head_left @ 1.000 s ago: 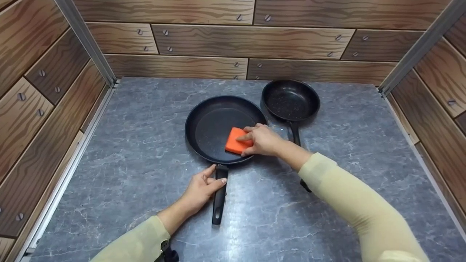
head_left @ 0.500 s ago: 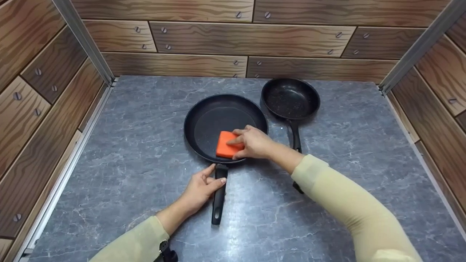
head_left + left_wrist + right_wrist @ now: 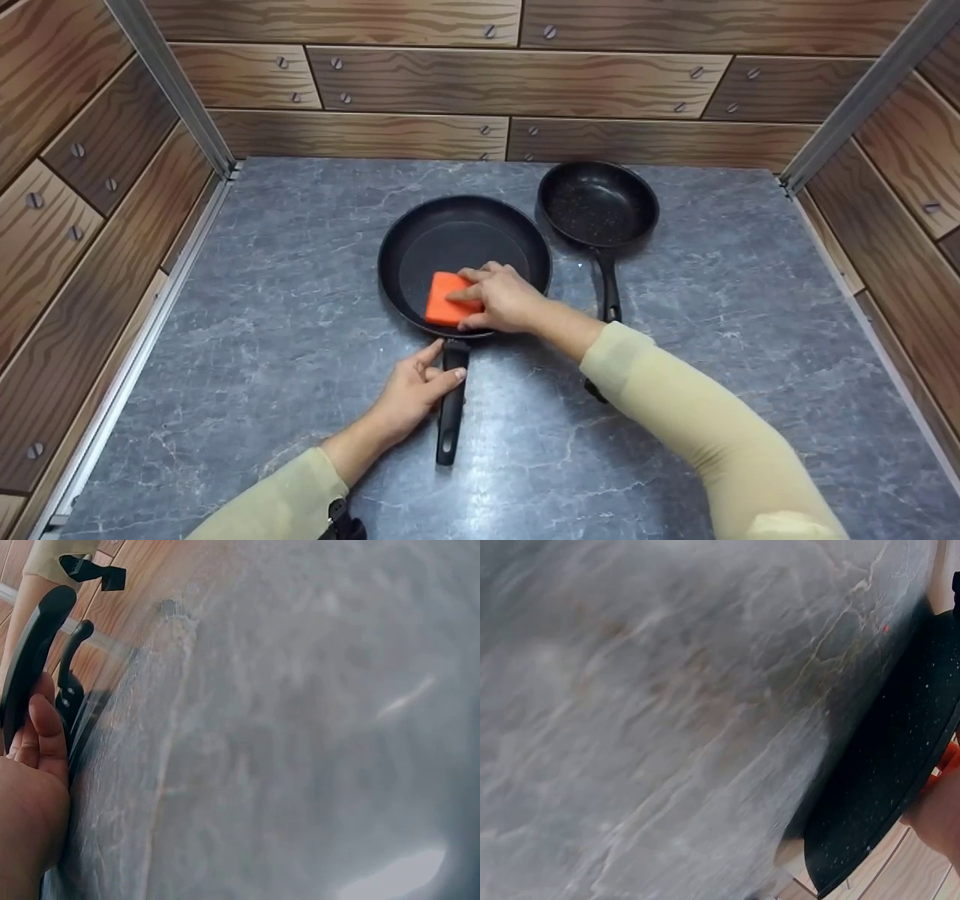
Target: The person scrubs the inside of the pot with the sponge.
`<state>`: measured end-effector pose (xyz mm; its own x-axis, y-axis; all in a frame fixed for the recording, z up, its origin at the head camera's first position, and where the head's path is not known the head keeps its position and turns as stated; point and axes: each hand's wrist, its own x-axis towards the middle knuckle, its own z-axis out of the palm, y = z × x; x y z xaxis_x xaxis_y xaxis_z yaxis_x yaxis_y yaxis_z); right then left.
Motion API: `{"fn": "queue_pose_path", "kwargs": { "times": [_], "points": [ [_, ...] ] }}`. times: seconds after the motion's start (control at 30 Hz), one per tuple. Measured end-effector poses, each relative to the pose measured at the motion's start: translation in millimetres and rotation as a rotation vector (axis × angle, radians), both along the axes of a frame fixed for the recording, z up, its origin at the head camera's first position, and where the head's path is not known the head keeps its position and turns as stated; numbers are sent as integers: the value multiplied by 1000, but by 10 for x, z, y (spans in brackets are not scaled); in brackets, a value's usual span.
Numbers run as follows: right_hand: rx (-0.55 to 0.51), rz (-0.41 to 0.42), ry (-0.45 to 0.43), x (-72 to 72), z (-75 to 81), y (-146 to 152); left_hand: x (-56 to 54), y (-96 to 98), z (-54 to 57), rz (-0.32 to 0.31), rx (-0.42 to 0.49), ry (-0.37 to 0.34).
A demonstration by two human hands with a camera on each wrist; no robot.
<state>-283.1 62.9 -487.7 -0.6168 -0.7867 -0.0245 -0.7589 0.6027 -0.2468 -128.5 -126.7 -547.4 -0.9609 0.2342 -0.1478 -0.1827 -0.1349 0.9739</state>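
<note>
A large black frying pan (image 3: 457,240) lies on the table with its handle (image 3: 450,420) toward me. My left hand (image 3: 411,390) grips that handle near the pan body, thumb on top; the left wrist view shows its curled fingers (image 3: 49,727) beside the handle (image 3: 34,652). Inside the pan, close to the near rim, my right hand (image 3: 502,298) holds an orange sponge (image 3: 446,300) flat on the bottom, fingers spread over it. In the right wrist view the pan's speckled outer wall (image 3: 885,757) hides most of the sponge (image 3: 949,759) and hand (image 3: 939,814).
A smaller black frying pan (image 3: 598,202) sits behind and right of the large one, its handle (image 3: 609,289) pointing toward me, near my right forearm. Wood-patterned walls (image 3: 420,135) border the grey marbled table (image 3: 247,300) at the back and both sides.
My right hand has slid the sponge to the left and slightly nearer along the pan bottom. My left hand has stayed on the handle, and both pans remain in place.
</note>
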Motion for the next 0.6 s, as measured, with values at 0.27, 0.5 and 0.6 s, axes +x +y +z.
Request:
{"fn": "queue_pose_path", "kwargs": {
  "times": [0.27, 0.5, 0.6],
  "points": [
    [-15, 6, 3, -33, -30, -145, 6, -12, -9, -2, 16, -2],
    [-5, -15, 25, -76, -62, -248, 0, -1, -6, 0, 25, 8],
    [8, -41, 20, -94, -65, -287, -2, 3, -3, 2, 22, 1]
  ]
}}
